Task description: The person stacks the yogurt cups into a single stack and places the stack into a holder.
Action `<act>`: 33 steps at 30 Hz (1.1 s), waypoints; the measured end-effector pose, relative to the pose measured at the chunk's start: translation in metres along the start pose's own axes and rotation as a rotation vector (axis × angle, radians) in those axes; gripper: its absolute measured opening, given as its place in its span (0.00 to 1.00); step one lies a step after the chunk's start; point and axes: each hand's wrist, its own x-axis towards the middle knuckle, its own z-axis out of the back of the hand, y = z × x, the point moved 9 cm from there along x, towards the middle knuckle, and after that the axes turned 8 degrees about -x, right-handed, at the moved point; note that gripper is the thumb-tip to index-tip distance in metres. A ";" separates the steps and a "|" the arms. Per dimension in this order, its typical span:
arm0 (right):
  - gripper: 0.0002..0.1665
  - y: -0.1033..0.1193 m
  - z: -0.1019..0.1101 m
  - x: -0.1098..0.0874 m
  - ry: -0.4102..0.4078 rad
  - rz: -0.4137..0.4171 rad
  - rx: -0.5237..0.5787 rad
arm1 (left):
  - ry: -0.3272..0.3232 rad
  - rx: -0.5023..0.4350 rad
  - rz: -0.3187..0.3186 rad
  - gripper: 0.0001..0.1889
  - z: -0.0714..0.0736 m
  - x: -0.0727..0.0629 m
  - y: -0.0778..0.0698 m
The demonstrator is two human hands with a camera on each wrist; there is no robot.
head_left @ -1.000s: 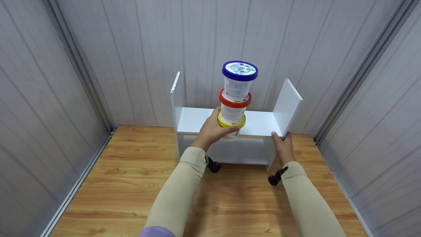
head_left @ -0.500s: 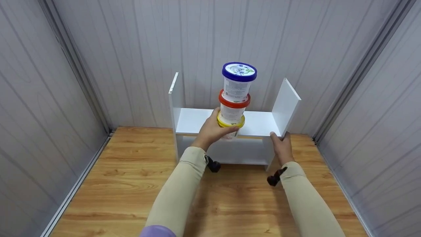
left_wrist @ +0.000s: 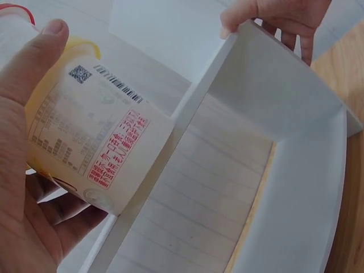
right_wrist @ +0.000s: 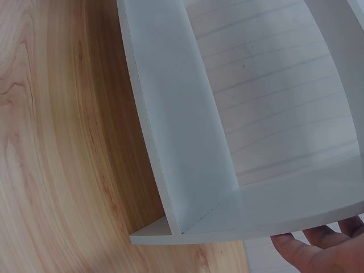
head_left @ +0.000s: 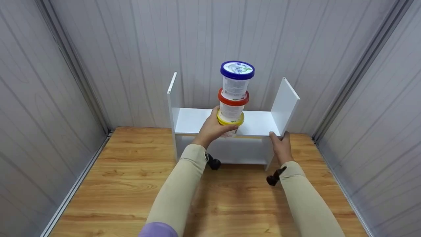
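Observation:
In the head view my left hand (head_left: pixel 212 128) grips the lowest tub of an upright, slightly leaning stack of three white tubs. The lowest has a yellow lid (head_left: pixel 221 121), the middle one a red lid (head_left: pixel 234 102), the top one a dark blue lid (head_left: pixel 237 70). Printed text and a barcode show on the lowest tub (left_wrist: pixel 96 131) in the left wrist view, its base at the front edge of a white two-level shelf (head_left: pixel 194 120). Whether it touches the board, I cannot tell. My right hand (head_left: pixel 282 148) holds the shelf's right side panel, thumb in front, fingers outside.
Under the shelf lies a wood-grain tabletop (head_left: pixel 131 184). Pale panelled walls (head_left: pixel 148 59) rise behind and on both sides. Two upright side panels, the left one (head_left: pixel 172 98) and the right one (head_left: pixel 285 105), flank the upper board. The lower board (right_wrist: pixel 182 114) sits just above the tabletop.
The tub stack has shifted very slightly to the left and up in the head view, and the shelf appears slightly further left. Both hands keep their holds.

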 end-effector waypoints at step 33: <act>0.53 0.003 0.004 0.006 -0.004 -0.033 -0.036 | -0.144 -0.233 0.102 0.50 -0.007 0.021 0.004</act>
